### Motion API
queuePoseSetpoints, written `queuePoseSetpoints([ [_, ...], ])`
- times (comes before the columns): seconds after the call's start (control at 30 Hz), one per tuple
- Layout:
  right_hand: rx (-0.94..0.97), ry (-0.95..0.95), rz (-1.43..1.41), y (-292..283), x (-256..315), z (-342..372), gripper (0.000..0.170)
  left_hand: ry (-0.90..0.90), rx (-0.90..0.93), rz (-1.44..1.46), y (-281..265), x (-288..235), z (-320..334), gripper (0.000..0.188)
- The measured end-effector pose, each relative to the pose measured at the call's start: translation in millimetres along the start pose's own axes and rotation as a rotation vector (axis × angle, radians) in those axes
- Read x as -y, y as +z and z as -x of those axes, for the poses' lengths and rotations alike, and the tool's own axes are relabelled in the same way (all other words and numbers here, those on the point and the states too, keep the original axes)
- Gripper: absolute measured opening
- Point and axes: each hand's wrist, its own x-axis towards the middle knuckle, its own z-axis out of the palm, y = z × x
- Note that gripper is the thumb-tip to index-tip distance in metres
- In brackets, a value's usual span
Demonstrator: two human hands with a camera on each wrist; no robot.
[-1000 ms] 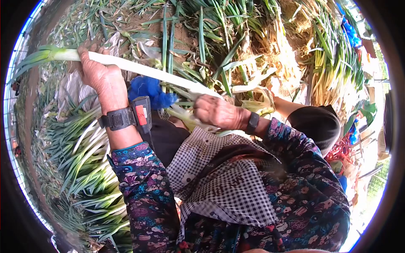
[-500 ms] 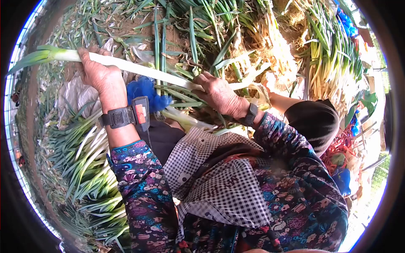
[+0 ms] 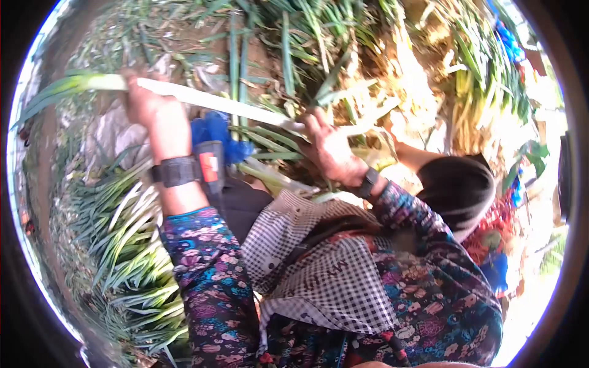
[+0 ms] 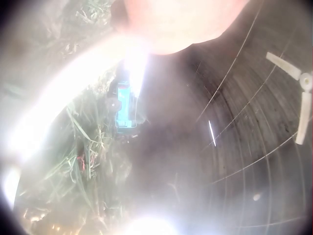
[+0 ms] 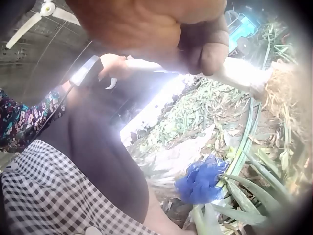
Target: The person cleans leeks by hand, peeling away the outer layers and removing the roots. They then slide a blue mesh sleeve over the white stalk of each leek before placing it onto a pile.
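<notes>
In the head view my left hand (image 3: pixel 161 116) grips a long leek (image 3: pixel 215 103) near where its white stalk turns to green leaves at the far left. My right hand (image 3: pixel 334 153) has its fingers round the other end of the stalk. The right wrist view shows curled fingers of that hand (image 5: pixel 146 29) at the top, over the white stalk (image 5: pixel 237 73), whose pale roots (image 5: pixel 279 93) lie beyond them. Glare washes out much of the left wrist view, where part of my left hand (image 4: pixel 181 24) shows at the top; its fingertips are hidden.
Piled leeks (image 3: pixel 135 245) lie at the left, and another bundle (image 3: pixel 485 104) lies at the upper right. Loose leaves and roots cover the ground ahead. Blue netting (image 3: pixel 215 132) sits below the held stalk, near a checked apron (image 3: pixel 343 282).
My right hand has moved up from near the lap to the leek's end, its knuckles turned upward. My left hand keeps its grip and has shifted slightly right.
</notes>
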Motion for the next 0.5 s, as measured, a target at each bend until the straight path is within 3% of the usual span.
queuePoseSetpoints([
  [0.03, 0.111, -0.038, 0.177, -0.5, 0.0, -1.4, 0.028, -0.01, -0.086, 0.01, 9.7, -7.4, 16.1, 0.017],
  [0.07, 0.079, -0.379, 0.335, -2.5, -10.1, -3.2, 0.035, -0.023, -0.17, 0.028, 20.6, -12.0, 33.8, 0.019],
  [0.17, -0.001, -0.18, 0.166, 3.9, -7.4, -0.4, 0.034, -0.001, -0.079, 0.017, 15.4, -0.9, 30.8, 0.026],
  [0.2, 0.05, -0.029, 0.146, 11.7, -10.7, -0.6, 0.036, 0.011, -0.039, -0.006, 16.0, -1.8, 37.6, 0.028],
  [0.33, 0.046, -0.027, 0.168, 8.3, -11.0, -1.2, 0.029, -0.054, -0.119, 0.037, 18.8, 4.6, 46.5, 0.036],
  [0.4, 0.211, -0.098, 0.184, -3.5, -8.0, -5.9, 0.023, -0.085, -0.063, 0.044, 20.1, 7.6, 56.1, 0.035],
  [0.47, 0.434, -0.081, -0.022, -8.4, -23.3, -18.6, 0.036, -0.073, 0.068, 0.048, 18.1, 14.2, 67.7, 0.028],
  [0.5, 0.361, -0.168, -0.098, -6.5, -25.6, -23.5, 0.039, -0.085, 0.156, 0.076, 16.9, 19.3, 74.1, 0.027],
])
